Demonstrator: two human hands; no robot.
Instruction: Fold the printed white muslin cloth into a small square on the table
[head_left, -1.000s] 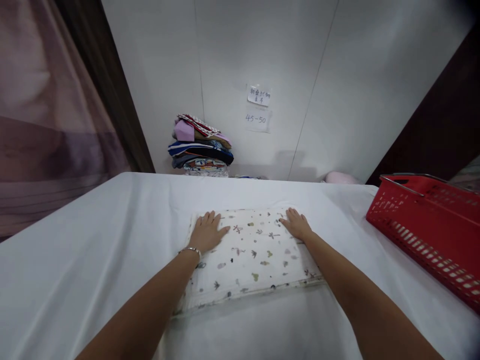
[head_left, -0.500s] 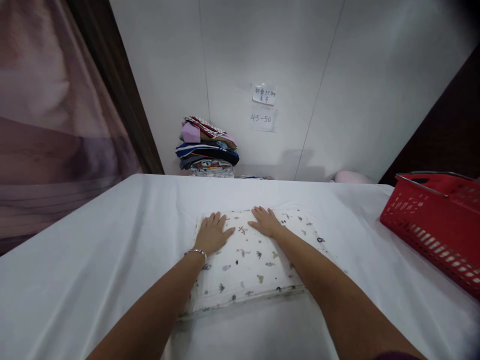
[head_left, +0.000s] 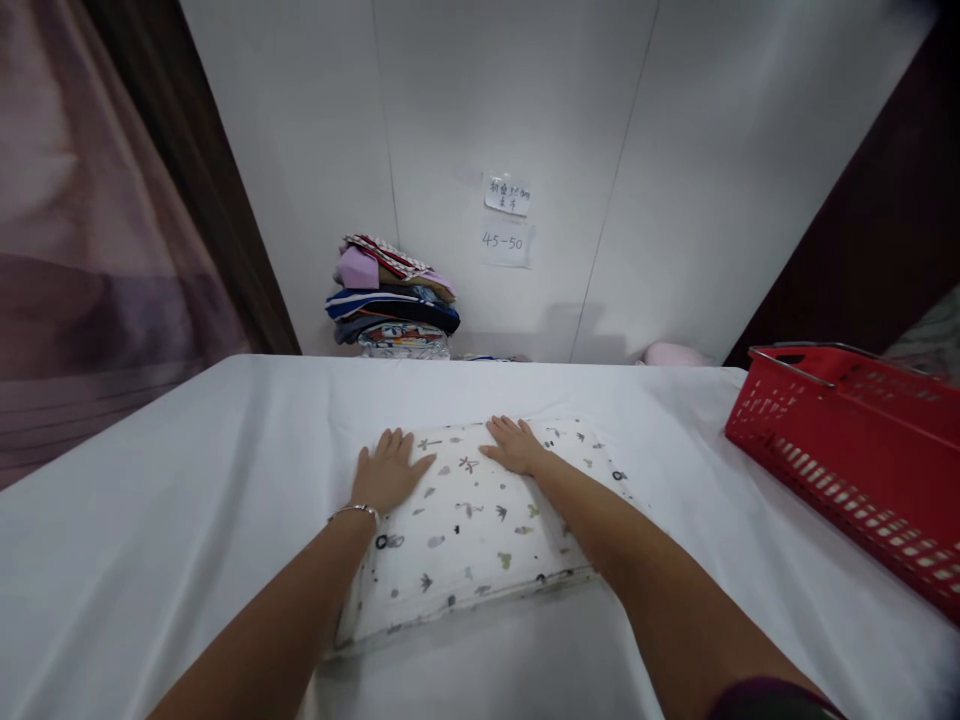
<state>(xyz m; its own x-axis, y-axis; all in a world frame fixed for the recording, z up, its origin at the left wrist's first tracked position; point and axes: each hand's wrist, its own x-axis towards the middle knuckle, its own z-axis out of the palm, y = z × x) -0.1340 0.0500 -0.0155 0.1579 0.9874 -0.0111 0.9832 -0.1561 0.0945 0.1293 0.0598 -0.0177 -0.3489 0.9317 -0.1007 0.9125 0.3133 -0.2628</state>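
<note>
lying a little askew on the white table cover (head_left: pixel 172 540): a folded white cloth with small plant and bird prints (head_left: pixel 480 540). resting palm down on its far left corner, fingers spread: left hand (head_left: pixel 391 472); likewise near the middle of its far edge, right hand (head_left: pixel 516 446). grasping nothing with either. could rumple or skew the layers, probably from uneven pressing or sideways dragging; might also snag on the silver bracelet (head_left: pixel 360 508) at the left wrist. hiding part of the right side: right forearm (head_left: pixel 622 540). at right, apart from the cloth, a red plastic basket (head_left: pixel 862 450), likely to crowd a wide sweep. beyond the table, a stack of folded fabrics (head_left: pixel 394 300) and handwritten wall signs (head_left: pixel 507 195).
</note>
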